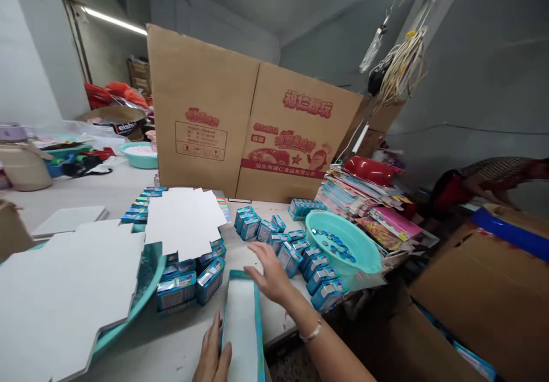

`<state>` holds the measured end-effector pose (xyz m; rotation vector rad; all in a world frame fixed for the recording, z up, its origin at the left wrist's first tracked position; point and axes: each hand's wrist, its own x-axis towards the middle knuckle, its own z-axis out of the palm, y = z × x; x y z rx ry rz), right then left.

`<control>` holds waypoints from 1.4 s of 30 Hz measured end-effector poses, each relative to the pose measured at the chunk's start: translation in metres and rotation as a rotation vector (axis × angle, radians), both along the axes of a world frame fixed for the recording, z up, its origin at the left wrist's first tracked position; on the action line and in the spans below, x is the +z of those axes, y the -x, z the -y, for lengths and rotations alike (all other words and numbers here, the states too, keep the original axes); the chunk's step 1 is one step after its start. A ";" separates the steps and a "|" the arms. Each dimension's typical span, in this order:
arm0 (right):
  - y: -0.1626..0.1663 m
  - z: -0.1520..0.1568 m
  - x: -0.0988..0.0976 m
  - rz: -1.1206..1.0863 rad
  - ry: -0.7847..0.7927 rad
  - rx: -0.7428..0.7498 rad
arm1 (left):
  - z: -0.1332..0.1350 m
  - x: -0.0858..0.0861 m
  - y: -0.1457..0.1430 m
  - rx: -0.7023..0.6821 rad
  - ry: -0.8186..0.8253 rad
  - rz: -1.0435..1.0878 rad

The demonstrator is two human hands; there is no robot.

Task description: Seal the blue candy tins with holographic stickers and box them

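Note:
A long, narrow open cardboard box point(240, 319) with a white inside and turquoise rim lies at the table's front edge. My left hand point(212, 350) grips its left wall, fingers outside and thumb over the edge. My right hand point(269, 272) is held by the box's far right corner, thumb and fingers apart, nothing in it. Just beyond it stand several small blue printed boxes point(289, 258) in loose rows. More small blue boxes point(176, 291) are grouped left of the open box, partly under a stack of flat white cardboard blanks point(184, 222).
Larger white blanks point(68, 296) lie over a turquoise basin point(148, 296) at left. Another turquoise basin point(369, 253) at right holds small round blue pieces. A big printed carton point(206, 84) stands behind. Brown cartons point(476, 279) are at right, with a bent-over person point(484, 179) beyond.

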<state>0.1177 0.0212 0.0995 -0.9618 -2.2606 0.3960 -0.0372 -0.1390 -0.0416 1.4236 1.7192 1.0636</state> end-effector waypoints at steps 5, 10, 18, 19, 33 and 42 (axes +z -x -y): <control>-0.089 -0.024 -0.004 0.489 -0.076 -0.487 | -0.035 -0.014 -0.030 0.137 -0.146 -0.186; -0.099 -0.057 -0.011 0.654 -0.010 -0.586 | -0.050 0.003 -0.035 0.160 -0.351 -0.323; -0.098 -0.074 -0.019 0.660 -0.017 -0.348 | -0.160 0.086 -0.034 -0.225 -0.238 -0.136; -0.096 -0.075 -0.020 0.661 -0.025 -0.333 | -0.179 0.087 -0.037 -0.251 -0.212 -0.119; -0.093 -0.197 -0.020 0.222 0.487 -0.264 | -0.281 0.048 -0.072 -0.348 -0.179 -0.003; -0.079 -0.244 -0.024 0.210 0.603 -0.013 | -0.281 0.048 -0.082 -0.252 -0.192 0.002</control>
